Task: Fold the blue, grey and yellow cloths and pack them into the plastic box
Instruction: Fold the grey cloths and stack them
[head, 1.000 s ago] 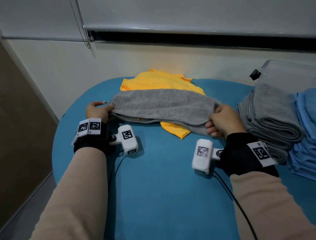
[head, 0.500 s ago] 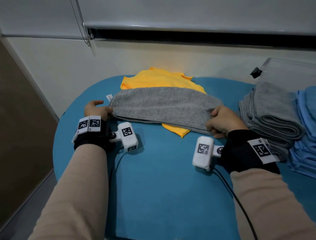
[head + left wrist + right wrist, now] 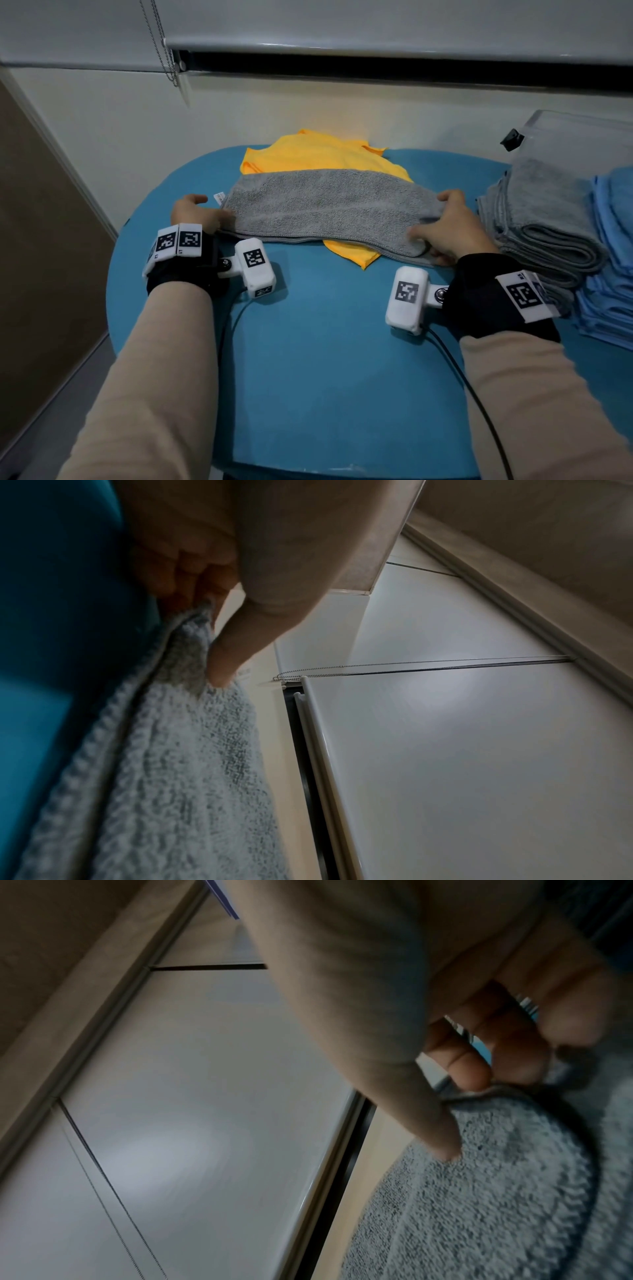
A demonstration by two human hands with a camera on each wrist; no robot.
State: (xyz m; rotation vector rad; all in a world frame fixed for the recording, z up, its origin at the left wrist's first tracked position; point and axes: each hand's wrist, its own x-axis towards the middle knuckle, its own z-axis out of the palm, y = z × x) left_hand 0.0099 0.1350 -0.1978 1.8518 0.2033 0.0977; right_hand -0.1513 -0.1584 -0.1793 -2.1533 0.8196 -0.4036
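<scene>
I see a grey cloth (image 3: pixel 329 209) lying flat on the blue bench (image 3: pixel 325 359), folded into a long strip. It lies on top of a yellow cloth (image 3: pixel 308 154), which sticks out past the far edge of the grey cloth and pokes out a little at its near edge too.

My left hand (image 3: pixel 195 214) is the grip at the left end of the grey cloth. In the left wrist view its fingers are curled on the cloth's edge and the thumb (image 3: pixel 236 639) presses down on top, so it pinches the cloth. My right hand (image 3: pixel 448 229) is the grip at the right end of the grey cloth. In the right wrist view its thumb (image 3: pixel 428 1118) and fingers (image 3: pixel 469 1069) pinch the folded edge there.

To the right of the grey cloth sits a pile of folded grey cloths (image 3: pixel 548 219). Just beside that pile, farther right, is a pile of folded blue cloths (image 3: pixel 613 260). Behind the two piles stands the clear plastic box (image 3: pixel 579 137), near the wall. I cannot tell what is inside the box.
</scene>
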